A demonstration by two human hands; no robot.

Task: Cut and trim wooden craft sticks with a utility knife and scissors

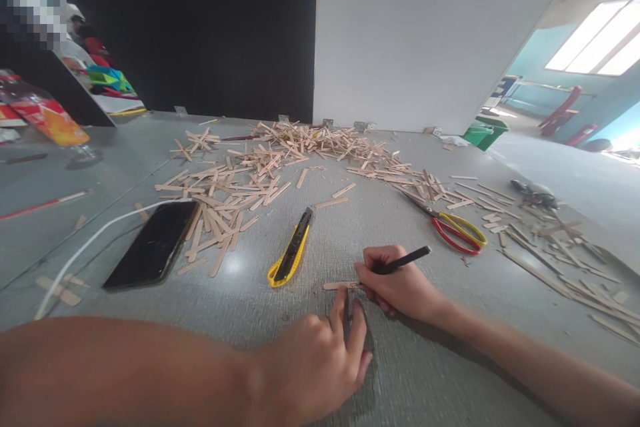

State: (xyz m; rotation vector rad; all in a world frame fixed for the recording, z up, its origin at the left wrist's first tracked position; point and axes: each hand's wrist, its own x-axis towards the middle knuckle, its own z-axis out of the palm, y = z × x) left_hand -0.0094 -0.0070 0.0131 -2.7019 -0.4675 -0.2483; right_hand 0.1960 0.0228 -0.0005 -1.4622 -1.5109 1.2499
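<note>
A small wooden stick lies flat on the grey table. On its near edge rest the fingertips of my left hand, whose fingers are apart and wrap round nothing. My right hand pinches a black pen at the stick's right end; the pen's tip is hidden behind the fingers. Dark marks show on the stick. Just left of my hands is a yellow utility knife. Scissors with red and yellow handles lie beyond my right hand.
Many wooden sticks are heaped along the upright panels. A black phone with a white cable lies at left, near a bottle. Thin strips and scraps are scattered at right. A green bin stands beyond.
</note>
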